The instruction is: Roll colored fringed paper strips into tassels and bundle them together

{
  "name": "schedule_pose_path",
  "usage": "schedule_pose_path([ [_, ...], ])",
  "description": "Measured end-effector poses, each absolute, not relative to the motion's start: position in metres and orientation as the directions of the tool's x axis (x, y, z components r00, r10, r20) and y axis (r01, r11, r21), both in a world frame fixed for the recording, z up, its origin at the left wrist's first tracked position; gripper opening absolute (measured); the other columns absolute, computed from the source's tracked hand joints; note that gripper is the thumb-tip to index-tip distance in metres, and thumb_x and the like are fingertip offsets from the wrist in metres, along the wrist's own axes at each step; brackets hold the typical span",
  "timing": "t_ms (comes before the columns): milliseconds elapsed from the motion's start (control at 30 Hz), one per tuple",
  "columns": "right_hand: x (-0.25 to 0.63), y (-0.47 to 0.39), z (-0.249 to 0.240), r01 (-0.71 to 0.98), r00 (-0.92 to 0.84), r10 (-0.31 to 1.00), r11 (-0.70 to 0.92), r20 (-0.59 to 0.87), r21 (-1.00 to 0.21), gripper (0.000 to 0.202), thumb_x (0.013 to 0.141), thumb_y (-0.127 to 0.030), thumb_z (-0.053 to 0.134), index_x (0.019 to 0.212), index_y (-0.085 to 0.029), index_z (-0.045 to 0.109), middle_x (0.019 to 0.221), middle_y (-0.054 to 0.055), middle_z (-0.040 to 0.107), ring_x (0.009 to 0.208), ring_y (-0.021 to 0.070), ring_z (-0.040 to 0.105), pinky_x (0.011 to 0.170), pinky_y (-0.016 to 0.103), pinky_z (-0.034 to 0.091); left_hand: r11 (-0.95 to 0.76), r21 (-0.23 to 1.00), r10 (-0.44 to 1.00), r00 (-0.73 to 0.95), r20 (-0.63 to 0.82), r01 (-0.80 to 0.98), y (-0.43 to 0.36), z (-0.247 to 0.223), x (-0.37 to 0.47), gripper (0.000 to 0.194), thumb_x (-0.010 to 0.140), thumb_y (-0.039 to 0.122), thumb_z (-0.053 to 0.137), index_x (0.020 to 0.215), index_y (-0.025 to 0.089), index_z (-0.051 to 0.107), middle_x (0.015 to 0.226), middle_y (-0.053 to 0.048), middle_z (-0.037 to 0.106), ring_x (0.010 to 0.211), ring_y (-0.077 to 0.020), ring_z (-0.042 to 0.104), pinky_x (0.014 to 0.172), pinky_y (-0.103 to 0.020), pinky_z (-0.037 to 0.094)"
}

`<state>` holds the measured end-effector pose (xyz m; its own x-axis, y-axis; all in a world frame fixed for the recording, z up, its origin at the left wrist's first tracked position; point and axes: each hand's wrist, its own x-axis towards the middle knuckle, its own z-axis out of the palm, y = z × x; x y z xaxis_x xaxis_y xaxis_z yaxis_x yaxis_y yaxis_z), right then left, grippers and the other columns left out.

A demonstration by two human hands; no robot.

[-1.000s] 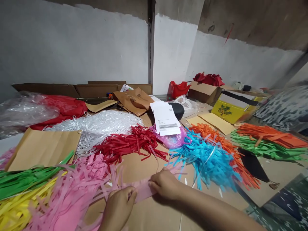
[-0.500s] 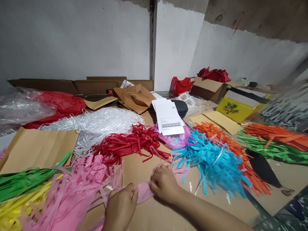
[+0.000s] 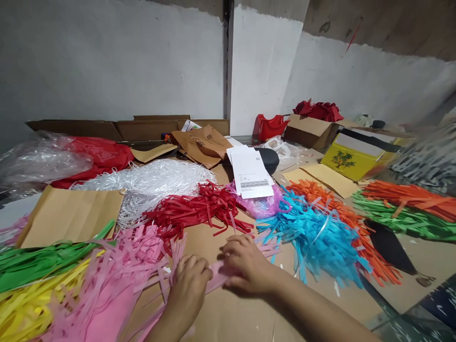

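Note:
Both my hands rest on a pink fringed paper strip [image 3: 215,278] that lies on brown cardboard [image 3: 228,318]. My left hand [image 3: 188,282] pinches the strip's solid band from the left. My right hand [image 3: 245,263] presses the same band from the right, fingers curled over it. The strip's cut fringe fans out past my right hand toward a heap of blue fringe [image 3: 313,237]. A big pile of pink fringe [image 3: 117,275] lies just left of my left hand.
Heaps of red fringe [image 3: 194,211], white strands [image 3: 153,183], green fringe [image 3: 42,261], yellow fringe [image 3: 28,308] and orange fringe [image 3: 342,218] surround the hands. A brown paper bag [image 3: 71,216] lies at left, a printed sheet [image 3: 251,175] at centre, a yellow box [image 3: 347,161] at right.
My left hand has slid up and right along the pink band, closer to my right hand. The right hand has flattened onto the strip. The camera shifted slightly.

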<state>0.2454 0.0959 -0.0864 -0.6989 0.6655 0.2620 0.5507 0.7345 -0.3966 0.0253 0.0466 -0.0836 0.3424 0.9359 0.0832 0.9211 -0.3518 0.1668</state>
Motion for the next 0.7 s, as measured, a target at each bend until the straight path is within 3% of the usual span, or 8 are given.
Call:
schedule_pose_path([
  [67, 0.254, 0.099, -0.085, 0.437, -0.797, 0.541, 0.824, 0.270, -0.361, 0.016, 0.085, -0.033, 0.075, 0.098, -0.027, 0.072, 0.134, 0.001, 0.064, 0.137, 0.0283, 0.041, 0.115, 0.048, 0.018, -0.410, 0.173, 0.912, 0.400, 0.090, 0.895, 0.043, -0.078, 0.026, 0.025, 0.086, 0.006, 0.056, 0.085, 0.026, 0.073, 0.096, 0.000, 0.072, 0.099, -0.0219, 0.059, 0.100, -0.042, 0.036],
  [133, 0.258, 0.102, -0.087, 0.448, -0.774, 0.568, 0.804, 0.281, -0.391, 0.004, 0.090, -0.028, 0.069, 0.092, -0.025, 0.072, 0.128, 0.000, 0.068, 0.136, 0.0257, 0.044, 0.115, 0.046, 0.020, -0.427, 0.167, 0.904, 0.414, 0.107, 0.889, 0.038, -0.075, 0.028, 0.017, 0.083, 0.013, 0.061, 0.091, 0.024, 0.072, 0.098, -0.002, 0.071, 0.101, -0.0247, 0.057, 0.106, -0.048, 0.033],
  [200, 0.257, 0.103, -0.090, 0.483, -0.712, 0.630, 0.759, 0.308, -0.437, 0.008, 0.092, -0.023, 0.065, 0.091, -0.024, 0.072, 0.120, 0.001, 0.071, 0.131, 0.0249, 0.048, 0.112, 0.043, 0.027, -0.416, 0.156, 0.908, 0.399, 0.129, 0.896, 0.037, -0.077, 0.029, 0.014, 0.082, 0.019, 0.062, 0.093, 0.021, 0.071, 0.097, -0.005, 0.070, 0.100, -0.0276, 0.057, 0.108, -0.053, 0.030],
  [267, 0.251, 0.101, -0.093, 0.489, -0.684, 0.643, 0.754, 0.344, -0.438, 0.016, 0.088, -0.025, 0.068, 0.104, -0.023, 0.071, 0.123, 0.005, 0.070, 0.130, 0.0279, 0.047, 0.111, 0.046, 0.027, -0.397, 0.154, 0.915, 0.376, 0.147, 0.905, 0.038, -0.082, 0.029, 0.016, 0.082, 0.016, 0.059, 0.091, 0.019, 0.071, 0.093, -0.006, 0.070, 0.097, -0.0282, 0.058, 0.106, -0.054, 0.030],
  [333, 0.245, 0.097, -0.096, 0.472, -0.719, 0.597, 0.795, 0.356, -0.381, 0.034, 0.085, -0.030, 0.071, 0.118, -0.022, 0.067, 0.124, 0.009, 0.069, 0.125, 0.0301, 0.049, 0.112, 0.050, 0.024, -0.392, 0.163, 0.916, 0.368, 0.161, 0.905, 0.040, -0.089, 0.025, 0.021, 0.082, 0.009, 0.054, 0.089, 0.019, 0.071, 0.090, -0.006, 0.070, 0.095, -0.0273, 0.059, 0.105, -0.053, 0.031],
  [400, 0.241, 0.097, -0.100, 0.477, -0.764, 0.570, 0.814, 0.303, -0.330, 0.027, 0.089, -0.035, 0.069, 0.112, -0.020, 0.069, 0.110, 0.009, 0.073, 0.110, 0.0277, 0.056, 0.106, 0.049, 0.028, -0.402, 0.179, 0.912, 0.374, 0.170, 0.898, 0.042, -0.096, 0.018, 0.024, 0.085, 0.009, 0.052, 0.089, 0.021, 0.072, 0.090, -0.004, 0.071, 0.096, -0.0266, 0.060, 0.105, -0.053, 0.030],
  [500, 0.241, 0.102, -0.105, 0.555, -0.732, 0.654, 0.734, 0.188, -0.392, 0.015, 0.096, -0.034, 0.066, 0.091, -0.022, 0.074, 0.090, 0.004, 0.074, 0.096, 0.0219, 0.059, 0.093, 0.040, 0.032, -0.385, 0.226, 0.920, 0.354, 0.167, 0.895, 0.045, -0.105, 0.005, 0.024, 0.094, 0.018, 0.052, 0.090, 0.027, 0.074, 0.089, 0.000, 0.073, 0.095, -0.0251, 0.063, 0.100, -0.052, 0.032],
  [700, 0.236, 0.111, -0.104, 0.686, -0.567, 0.807, 0.574, 0.166, -0.446, 0.008, 0.091, -0.022, 0.068, 0.087, -0.017, 0.072, 0.092, 0.006, 0.069, 0.092, 0.0224, 0.056, 0.083, 0.038, 0.032, -0.262, 0.296, 0.963, 0.228, 0.145, 0.919, 0.053, -0.119, -0.005, 0.031, 0.097, 0.030, 0.050, 0.074, 0.025, 0.070, 0.082, 0.001, 0.072, 0.090, -0.0240, 0.064, 0.088, -0.045, 0.036],
])
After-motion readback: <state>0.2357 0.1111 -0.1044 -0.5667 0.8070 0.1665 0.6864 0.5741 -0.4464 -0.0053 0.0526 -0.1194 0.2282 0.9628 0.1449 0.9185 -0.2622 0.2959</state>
